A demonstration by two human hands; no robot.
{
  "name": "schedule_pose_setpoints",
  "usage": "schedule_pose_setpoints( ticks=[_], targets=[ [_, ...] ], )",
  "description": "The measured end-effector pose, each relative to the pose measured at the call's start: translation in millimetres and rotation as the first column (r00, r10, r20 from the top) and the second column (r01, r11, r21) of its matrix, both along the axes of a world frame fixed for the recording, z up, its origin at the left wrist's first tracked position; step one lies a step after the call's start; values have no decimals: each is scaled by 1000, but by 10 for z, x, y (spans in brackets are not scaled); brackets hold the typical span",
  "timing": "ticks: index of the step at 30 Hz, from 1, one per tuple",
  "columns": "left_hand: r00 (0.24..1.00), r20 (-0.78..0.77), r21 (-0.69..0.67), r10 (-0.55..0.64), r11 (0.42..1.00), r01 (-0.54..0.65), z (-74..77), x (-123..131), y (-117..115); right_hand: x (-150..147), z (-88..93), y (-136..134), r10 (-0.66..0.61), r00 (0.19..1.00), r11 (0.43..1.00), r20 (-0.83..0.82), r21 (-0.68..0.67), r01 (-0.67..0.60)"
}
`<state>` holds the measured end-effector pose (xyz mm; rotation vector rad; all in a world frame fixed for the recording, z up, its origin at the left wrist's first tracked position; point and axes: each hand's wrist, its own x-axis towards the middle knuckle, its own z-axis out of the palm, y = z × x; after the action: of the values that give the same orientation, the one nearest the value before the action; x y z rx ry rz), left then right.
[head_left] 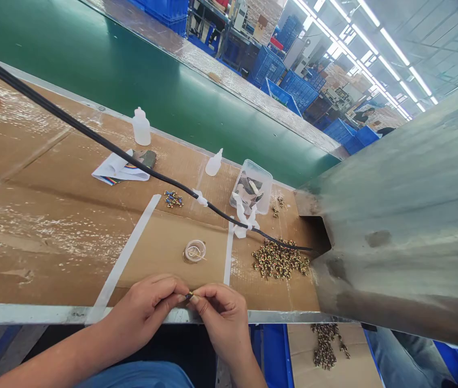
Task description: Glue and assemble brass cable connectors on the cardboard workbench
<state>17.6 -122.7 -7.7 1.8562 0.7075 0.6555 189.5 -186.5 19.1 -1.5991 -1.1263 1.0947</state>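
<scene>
My left hand and my right hand meet at the near edge of the cardboard-covered bench. Both pinch one tiny dark and yellow part between thumb and fingertips. Just beyond the hands sits a small clear round cap with something thin in it. To the right lies a pile of several small gold and dark parts. A few more of these parts lie farther back.
A black cable runs diagonally across the bench. Two white squeeze bottles, a clear plastic tub and folded paper stand behind. A green conveyor belt runs beyond. A grey metal chute fills the right side.
</scene>
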Motion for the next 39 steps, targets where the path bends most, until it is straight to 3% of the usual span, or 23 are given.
schedule_pose_setpoints(
  ticks=[8,20,39],
  targets=[
    [1000,-14,31,-14,999,15,41,1,21,1,6,-11,4,1000,1000,3,-13,-4],
    [999,-30,-29,-16,999,15,80,11,43,-12,-33,-7,-40,993,999,-109,-18,39],
    [998,-40,-28,-41,999,40,59,-4,44,5,-49,-25,-27,993,999,-116,-41,22]
  ],
)
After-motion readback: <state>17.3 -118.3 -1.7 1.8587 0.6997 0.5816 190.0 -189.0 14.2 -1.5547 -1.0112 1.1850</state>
